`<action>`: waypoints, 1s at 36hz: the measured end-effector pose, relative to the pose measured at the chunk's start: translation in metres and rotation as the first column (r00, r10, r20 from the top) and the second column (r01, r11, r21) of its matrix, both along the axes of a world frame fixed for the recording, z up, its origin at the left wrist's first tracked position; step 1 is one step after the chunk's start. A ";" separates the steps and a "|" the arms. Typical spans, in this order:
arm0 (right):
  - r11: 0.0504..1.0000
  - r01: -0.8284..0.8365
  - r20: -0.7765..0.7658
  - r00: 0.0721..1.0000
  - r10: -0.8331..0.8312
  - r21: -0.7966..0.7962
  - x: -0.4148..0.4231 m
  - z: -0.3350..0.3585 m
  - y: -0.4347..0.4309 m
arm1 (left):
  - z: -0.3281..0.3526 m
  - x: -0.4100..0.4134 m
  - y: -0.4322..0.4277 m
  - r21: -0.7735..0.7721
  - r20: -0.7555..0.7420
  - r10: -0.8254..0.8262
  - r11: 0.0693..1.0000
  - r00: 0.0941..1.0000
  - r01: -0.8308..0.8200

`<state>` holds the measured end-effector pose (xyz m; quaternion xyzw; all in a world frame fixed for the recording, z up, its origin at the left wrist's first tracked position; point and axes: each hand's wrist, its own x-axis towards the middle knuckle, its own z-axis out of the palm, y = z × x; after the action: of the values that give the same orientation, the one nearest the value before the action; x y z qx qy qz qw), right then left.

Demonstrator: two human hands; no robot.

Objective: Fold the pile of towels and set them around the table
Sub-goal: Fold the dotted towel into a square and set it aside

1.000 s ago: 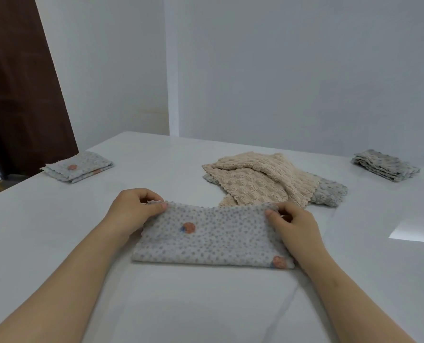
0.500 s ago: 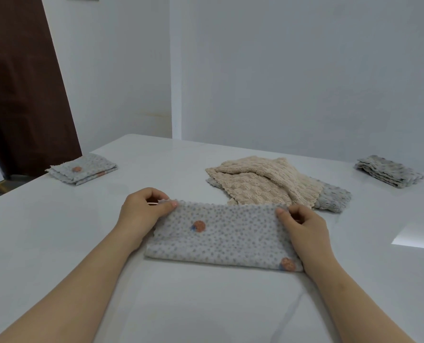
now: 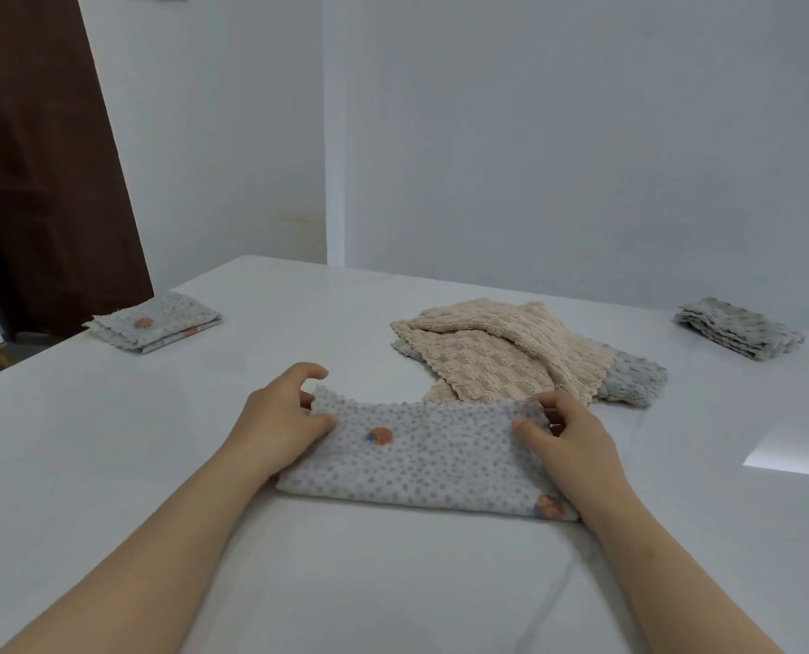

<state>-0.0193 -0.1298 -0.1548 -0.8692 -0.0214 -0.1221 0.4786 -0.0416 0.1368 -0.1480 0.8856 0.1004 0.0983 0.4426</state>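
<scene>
While my left hand (image 3: 279, 417) and right hand (image 3: 577, 441) each pinch a far corner of the towel (image 3: 421, 460), thumb on top and fingers curled behind the scalloped edge, I judge that I am partway through folding it. It lies flat on the table (image 3: 110, 464) just in front of me, as a long band with its rounded fold toward me and the scalloped edge away, so 1 fold looks done. The cloth between my thumbs is smooth, with 1 orange spot near my left thumb and another by my right wrist.

Just behind the towel sits the pile (image 3: 501, 356), beige cloths over a grey one, all unfolded. I cannot tell whether its near corner touches my towel. 2 bundles are already folded and set well apart: the left bundle (image 3: 157, 323) at the table's left edge and the right bundle (image 3: 737, 328) toward the far right.

By my reckoning the next move is to halve the band, 1 end over the other. That calls for 1 hand to hold its end down while the other lifts its end and carries it across, matching the edges before pressing the crease. After that the towel needs its own place on the table, away from both bundles. With the pile waiting, I would say the task is about half done.
</scene>
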 end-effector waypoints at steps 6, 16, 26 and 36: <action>0.992 -0.014 -0.005 1.000 0.013 -0.126 -0.003 0.003 -0.005 | -0.002 0.000 -0.010 0.072 0.072 -0.024 0.997 0.997 0.019; 0.999 -0.044 0.008 0.999 0.044 -0.020 -0.006 0.002 -0.009 | 0.008 0.000 0.012 -0.531 -0.079 -0.028 0.847 0.996 -0.018; 0.963 -0.006 0.016 1.000 0.002 0.270 -0.002 0.004 -0.006 | -0.001 0.002 -0.003 -0.352 0.069 0.098 0.934 0.993 -0.068; 0.923 0.055 0.047 0.996 -0.079 0.381 0.000 0.003 -0.010 | -0.008 0.011 -0.006 -0.425 0.171 0.237 0.894 0.956 -0.145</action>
<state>-0.0192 -0.1395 -0.1521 -0.7563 0.0177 -0.1669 0.6324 -0.0301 0.1312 -0.1565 0.7433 0.1563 0.2151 0.6138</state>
